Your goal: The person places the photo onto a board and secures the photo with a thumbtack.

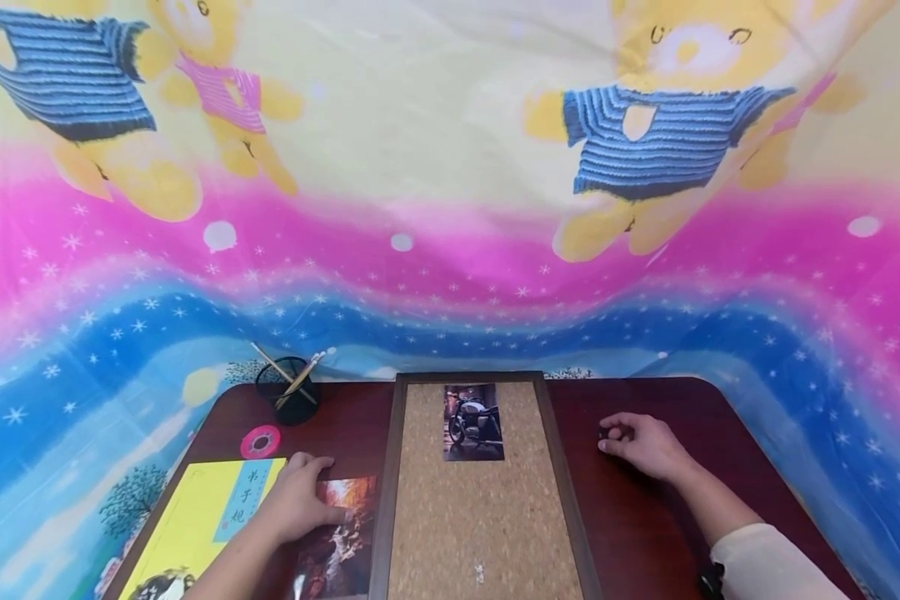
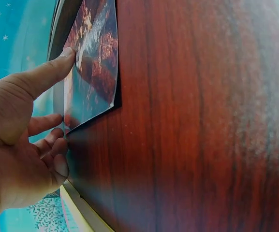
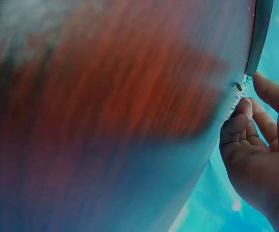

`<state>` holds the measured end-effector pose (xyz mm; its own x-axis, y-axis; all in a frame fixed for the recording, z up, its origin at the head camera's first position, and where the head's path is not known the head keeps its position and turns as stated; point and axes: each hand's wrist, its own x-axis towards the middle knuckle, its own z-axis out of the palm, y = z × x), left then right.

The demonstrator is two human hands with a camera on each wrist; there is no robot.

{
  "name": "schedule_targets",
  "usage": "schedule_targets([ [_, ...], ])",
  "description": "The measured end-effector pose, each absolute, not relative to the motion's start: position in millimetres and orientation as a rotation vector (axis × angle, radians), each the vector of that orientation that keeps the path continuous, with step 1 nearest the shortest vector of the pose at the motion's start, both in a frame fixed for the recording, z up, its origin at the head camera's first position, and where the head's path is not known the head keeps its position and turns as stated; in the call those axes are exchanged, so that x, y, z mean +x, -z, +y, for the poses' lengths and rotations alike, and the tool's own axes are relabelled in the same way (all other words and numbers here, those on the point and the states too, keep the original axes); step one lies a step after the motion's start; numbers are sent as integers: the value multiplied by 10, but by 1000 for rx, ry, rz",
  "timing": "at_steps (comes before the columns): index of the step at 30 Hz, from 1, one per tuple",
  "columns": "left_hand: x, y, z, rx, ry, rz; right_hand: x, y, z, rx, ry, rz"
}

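Observation:
My left hand (image 1: 296,500) is at a glossy photo print (image 1: 345,546) of an autumn stream, lying left of the corkboard. Its thumb rests on the print's edge, and the other fingers bend beside the print's far corner in the left wrist view. My right hand (image 1: 641,446) is over the table on the right. A small dark object (image 3: 238,87) sits just beyond its fingertips, between the thumb and the bent fingers in the right wrist view. The wood-framed corkboard (image 1: 427,517) bears a motorcycle photo (image 1: 472,422) near its top.
A yellow book (image 1: 187,508) lies under the left forearm. Behind it are a pink ring-shaped roll (image 1: 260,442) and a black mesh cup (image 1: 300,404) with pencils. Small whitish bits (image 1: 480,572) show low on the corkboard. A patterned cloth (image 1: 450,333) hangs behind the table.

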<state>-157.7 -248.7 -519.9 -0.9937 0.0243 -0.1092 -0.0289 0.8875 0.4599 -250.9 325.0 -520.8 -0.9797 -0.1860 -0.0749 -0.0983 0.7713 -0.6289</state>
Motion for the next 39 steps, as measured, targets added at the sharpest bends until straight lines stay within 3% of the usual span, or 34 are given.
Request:
schedule_targets([
  [39,-1619,5253,-2508,-106,-879,2904,-2616,5224,3059,-252,798,2911],
])
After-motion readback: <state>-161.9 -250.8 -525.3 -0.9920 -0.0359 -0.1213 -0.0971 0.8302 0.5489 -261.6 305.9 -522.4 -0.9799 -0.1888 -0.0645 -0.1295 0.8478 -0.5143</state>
